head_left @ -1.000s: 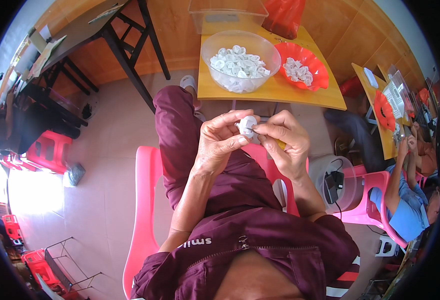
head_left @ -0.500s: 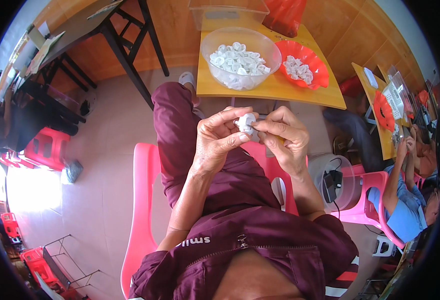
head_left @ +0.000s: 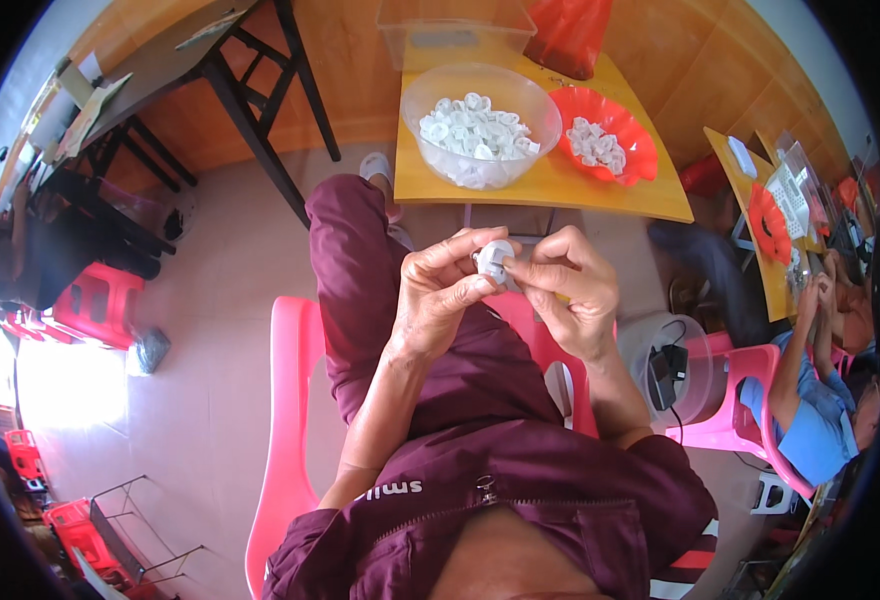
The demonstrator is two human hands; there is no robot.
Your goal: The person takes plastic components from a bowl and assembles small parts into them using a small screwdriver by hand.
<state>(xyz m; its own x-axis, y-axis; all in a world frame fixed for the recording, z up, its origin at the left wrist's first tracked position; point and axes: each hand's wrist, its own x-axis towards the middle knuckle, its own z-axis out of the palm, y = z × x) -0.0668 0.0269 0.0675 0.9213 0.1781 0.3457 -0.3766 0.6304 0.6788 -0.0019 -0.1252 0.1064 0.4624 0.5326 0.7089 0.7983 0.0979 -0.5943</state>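
Note:
Over my lap, my left hand (head_left: 434,293) pinches a small round white plastic part (head_left: 494,260) between thumb and fingertips. Its rounded face shows, with a slot or recess on the side toward the right. My right hand (head_left: 572,290) is closed in a pinch, thumb against forefinger, with the tips right at that side of the part. Whatever small thing those fingertips hold is hidden. Beyond my hands, a clear plastic bowl (head_left: 418,150) full of similar white parts stands on a yellow table (head_left: 600,200). Beside it is a red scalloped dish (head_left: 642,150) with more white pieces.
A red plastic bag (head_left: 568,40) and a clear tub (head_left: 400,40) are at the table's back. To my right stands a clear bin (head_left: 695,395) with a black power adapter (head_left: 668,365). Farther right, a person in blue (head_left: 815,410) sits on a pink chair (head_left: 745,385).
The white part has turned slightly between my fingers. My hands, the bowl and the table sit a little lower in the picture.

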